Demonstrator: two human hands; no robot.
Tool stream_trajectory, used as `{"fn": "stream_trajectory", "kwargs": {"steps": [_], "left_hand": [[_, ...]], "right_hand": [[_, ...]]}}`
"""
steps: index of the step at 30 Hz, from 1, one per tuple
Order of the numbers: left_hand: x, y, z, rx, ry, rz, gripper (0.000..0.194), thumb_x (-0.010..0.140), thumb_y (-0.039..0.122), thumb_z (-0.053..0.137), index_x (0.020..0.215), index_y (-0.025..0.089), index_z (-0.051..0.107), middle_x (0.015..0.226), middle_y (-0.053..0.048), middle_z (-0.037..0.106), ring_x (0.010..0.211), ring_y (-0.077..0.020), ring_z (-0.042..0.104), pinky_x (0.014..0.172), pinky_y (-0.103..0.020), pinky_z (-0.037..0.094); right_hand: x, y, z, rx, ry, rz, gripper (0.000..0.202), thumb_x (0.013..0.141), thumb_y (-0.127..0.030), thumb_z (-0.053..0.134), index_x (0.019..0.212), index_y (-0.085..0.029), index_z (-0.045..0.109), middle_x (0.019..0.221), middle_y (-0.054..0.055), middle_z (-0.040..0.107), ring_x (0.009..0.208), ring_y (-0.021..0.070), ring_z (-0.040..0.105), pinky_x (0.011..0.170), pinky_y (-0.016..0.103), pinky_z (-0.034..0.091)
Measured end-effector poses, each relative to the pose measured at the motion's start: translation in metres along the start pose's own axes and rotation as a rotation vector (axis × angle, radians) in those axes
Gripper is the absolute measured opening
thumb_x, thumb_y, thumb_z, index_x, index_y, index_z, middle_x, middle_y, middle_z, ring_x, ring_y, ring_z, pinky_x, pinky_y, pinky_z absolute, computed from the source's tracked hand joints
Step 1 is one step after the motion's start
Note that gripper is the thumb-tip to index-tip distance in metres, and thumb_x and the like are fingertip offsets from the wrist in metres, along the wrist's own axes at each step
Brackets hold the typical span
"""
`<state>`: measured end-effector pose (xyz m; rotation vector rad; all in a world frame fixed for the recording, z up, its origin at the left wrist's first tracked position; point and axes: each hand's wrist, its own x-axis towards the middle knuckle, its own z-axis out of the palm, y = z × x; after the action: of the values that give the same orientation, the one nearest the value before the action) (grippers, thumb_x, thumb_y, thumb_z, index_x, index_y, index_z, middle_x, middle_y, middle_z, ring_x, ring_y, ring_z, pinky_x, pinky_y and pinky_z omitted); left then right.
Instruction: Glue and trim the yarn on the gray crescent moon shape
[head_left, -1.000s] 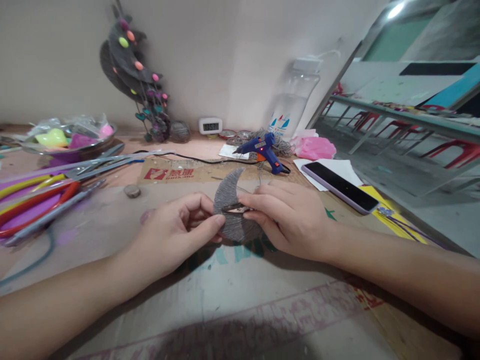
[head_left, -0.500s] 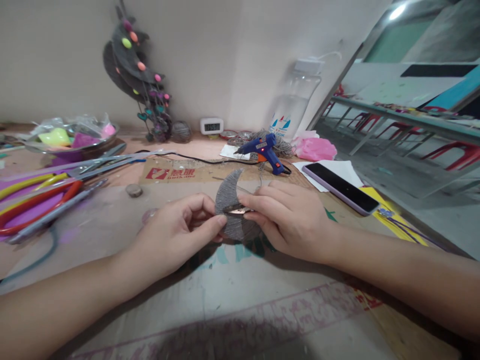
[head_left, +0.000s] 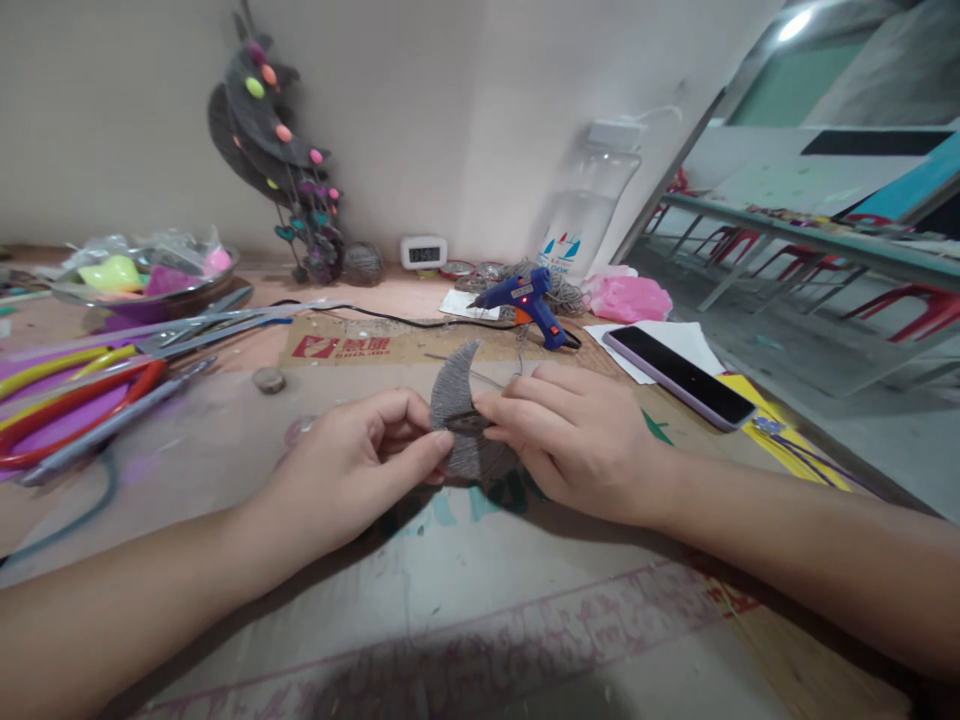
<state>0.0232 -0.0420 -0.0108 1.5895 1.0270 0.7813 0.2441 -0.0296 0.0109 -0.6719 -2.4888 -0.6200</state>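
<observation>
A grey yarn-covered crescent [head_left: 453,385] stands tilted over the cardboard, its pointed tip up. My left hand [head_left: 360,455] pinches its left edge between thumb and fingers. At the crescent's inner edge, my right hand [head_left: 581,435] is closed with thumb and forefinger together on grey yarn at its middle. What lies under the right fingers is partly hidden. A thin yarn strand [head_left: 521,352] rises behind the right hand toward a loose grey yarn heap [head_left: 566,292]. A blue glue gun [head_left: 525,297] lies in front of that heap, its small red light lit.
Scissors with red handles [head_left: 82,415] and a bowl of bright pieces [head_left: 217,275] are on the left. A phone [head_left: 679,375] lies right, beside yellow paper [head_left: 799,440]. Behind stand a clock [head_left: 424,253] and a water bottle [head_left: 592,200]. A decorated crescent [head_left: 255,130] hangs on the wall.
The pale shiny strip between my fingers on the crescent no longer shows; grey yarn appears there. My right fingers have shifted slightly left and up. My left hand is nearly still.
</observation>
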Motion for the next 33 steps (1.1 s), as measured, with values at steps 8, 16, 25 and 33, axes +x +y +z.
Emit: {"fn": "stream_trajectory", "kwargs": {"steps": [8,16,25,33], "left_hand": [[0.001,0.0063,0.0014,-0.06,-0.009,-0.032,0.018,0.086,0.033,0.06,0.076,0.019,0.055,0.067,0.004,0.065,0.064,-0.0098,0.062,0.06,-0.019,0.048],[0.0028,0.0073,0.0019,-0.117,0.014,-0.07,0.018,0.086,0.031,0.061,0.075,0.018,0.056,0.065,0.003,0.064,0.063,-0.0096,0.063,0.06,-0.019,0.047],[0.0005,0.0053,0.0011,-0.11,-0.01,-0.048,0.018,0.086,0.033,0.062,0.077,0.018,0.057,0.068,0.003,0.066,0.065,-0.0095,0.064,0.062,-0.018,0.05],[0.0,0.008,0.0023,-0.152,-0.01,-0.034,0.015,0.086,0.027,0.061,0.076,0.018,0.056,0.067,0.003,0.066,0.066,-0.0101,0.067,0.063,-0.018,0.053]], "right_hand": [[-0.0011,0.0006,0.003,0.107,0.018,0.053,0.018,0.094,-0.015,0.044,0.096,-0.014,0.062,0.071,0.002,0.061,0.064,0.0126,0.051,0.059,0.025,0.037],[-0.0005,0.0019,0.0016,0.165,0.037,0.072,0.018,0.094,-0.022,0.045,0.1,-0.012,0.059,0.072,0.003,0.061,0.063,0.0137,0.051,0.058,0.025,0.038],[0.0004,-0.0015,0.0027,0.12,0.026,0.093,0.014,0.094,-0.023,0.047,0.096,-0.013,0.057,0.074,0.003,0.064,0.066,0.0144,0.055,0.06,0.025,0.04],[-0.0014,-0.0007,0.003,0.16,0.0,0.124,0.016,0.094,-0.024,0.047,0.093,-0.013,0.059,0.073,0.004,0.063,0.065,0.0148,0.055,0.06,0.025,0.041]]}}
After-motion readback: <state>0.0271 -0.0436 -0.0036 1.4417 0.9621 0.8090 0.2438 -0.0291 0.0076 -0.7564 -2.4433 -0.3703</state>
